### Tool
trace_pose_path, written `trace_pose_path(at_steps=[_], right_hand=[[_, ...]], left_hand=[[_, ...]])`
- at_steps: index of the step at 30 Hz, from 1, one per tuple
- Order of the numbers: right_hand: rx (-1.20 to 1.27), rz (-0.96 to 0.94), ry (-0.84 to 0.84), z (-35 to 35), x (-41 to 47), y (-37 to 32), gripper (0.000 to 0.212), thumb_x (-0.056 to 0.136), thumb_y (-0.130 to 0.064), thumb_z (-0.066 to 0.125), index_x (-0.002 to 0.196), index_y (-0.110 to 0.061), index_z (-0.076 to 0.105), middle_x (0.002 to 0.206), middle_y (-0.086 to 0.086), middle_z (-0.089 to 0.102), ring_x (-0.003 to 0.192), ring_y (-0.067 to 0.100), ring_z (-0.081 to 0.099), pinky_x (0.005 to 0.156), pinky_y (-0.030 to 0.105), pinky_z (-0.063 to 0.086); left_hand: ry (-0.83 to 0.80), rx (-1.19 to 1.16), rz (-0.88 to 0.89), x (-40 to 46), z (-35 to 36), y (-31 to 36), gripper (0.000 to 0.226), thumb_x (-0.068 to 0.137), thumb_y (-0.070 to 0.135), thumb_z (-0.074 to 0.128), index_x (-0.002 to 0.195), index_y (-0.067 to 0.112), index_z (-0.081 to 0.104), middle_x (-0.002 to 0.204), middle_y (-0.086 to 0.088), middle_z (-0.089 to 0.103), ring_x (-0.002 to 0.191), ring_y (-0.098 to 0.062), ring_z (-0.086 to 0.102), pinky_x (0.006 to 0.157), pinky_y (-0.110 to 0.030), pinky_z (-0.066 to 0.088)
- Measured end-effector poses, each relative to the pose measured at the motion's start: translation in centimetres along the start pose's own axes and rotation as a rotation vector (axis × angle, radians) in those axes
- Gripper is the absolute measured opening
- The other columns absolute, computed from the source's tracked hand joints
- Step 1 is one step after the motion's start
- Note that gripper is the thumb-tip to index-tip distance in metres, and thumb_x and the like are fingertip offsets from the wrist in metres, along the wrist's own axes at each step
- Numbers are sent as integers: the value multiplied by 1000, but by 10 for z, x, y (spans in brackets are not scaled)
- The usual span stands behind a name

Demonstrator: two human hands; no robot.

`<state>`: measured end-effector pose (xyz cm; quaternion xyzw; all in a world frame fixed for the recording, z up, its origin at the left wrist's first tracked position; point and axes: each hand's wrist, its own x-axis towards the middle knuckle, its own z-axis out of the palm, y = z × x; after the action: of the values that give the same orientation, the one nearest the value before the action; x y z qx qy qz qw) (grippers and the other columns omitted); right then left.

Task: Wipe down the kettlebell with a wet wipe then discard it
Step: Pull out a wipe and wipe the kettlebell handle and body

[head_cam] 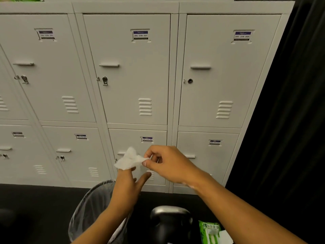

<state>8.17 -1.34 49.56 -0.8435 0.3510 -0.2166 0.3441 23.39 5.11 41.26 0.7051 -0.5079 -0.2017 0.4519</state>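
Up front, from the head view, the right hand point(168, 164) pinches a corner of the white wet wipe point(129, 160) between thumb and forefinger. The wipe drapes over the fingertips of the left hand point(127, 184), whose fingers are spread straight. At six o'clock, on the dark floor, the black kettlebell point(171, 224) stands between a bin point(88, 210) at seven o'clock and a green wipe pack point(210, 232) at five o'clock. Grey lockers point(133, 71) fill twelve o'clock.

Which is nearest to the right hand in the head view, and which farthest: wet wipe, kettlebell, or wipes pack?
1. wet wipe: pinched by the right hand, draped on left hand fingers.
2. kettlebell: on the floor below.
3. wipes pack: floor, right of the kettlebell.
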Motion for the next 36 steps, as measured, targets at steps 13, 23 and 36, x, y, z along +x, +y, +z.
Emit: trace_pose_path(at_steps=[13,23,36], right_hand=[[63,-43,50,-10,4,3,11,100,-34,70,107,-27,72,89,-10,70,82,9,66,78,30,56],[168,65,-36,10,-5,34,25,94,-51,72,117,-42,68,102,-13,72,87,6,67,82,29,56],[-109,441,-147,29,-51,176,29,100,-55,59,117,-35,71,110,-9,72,102,8,66,96,33,56]], left_hand=[[50,-9,289,1,-16,-15,71,91,8,69,143,35,29,138,18,42,119,-5,51,99,-31,47],[-23,-643,-169,-19,20,-32,33,98,12,59,130,19,54,121,-8,70,111,-28,69,97,-55,53],[10,-88,-463,-5,68,-111,21,100,21,53,117,12,62,102,-10,70,99,-33,67,89,-50,55]])
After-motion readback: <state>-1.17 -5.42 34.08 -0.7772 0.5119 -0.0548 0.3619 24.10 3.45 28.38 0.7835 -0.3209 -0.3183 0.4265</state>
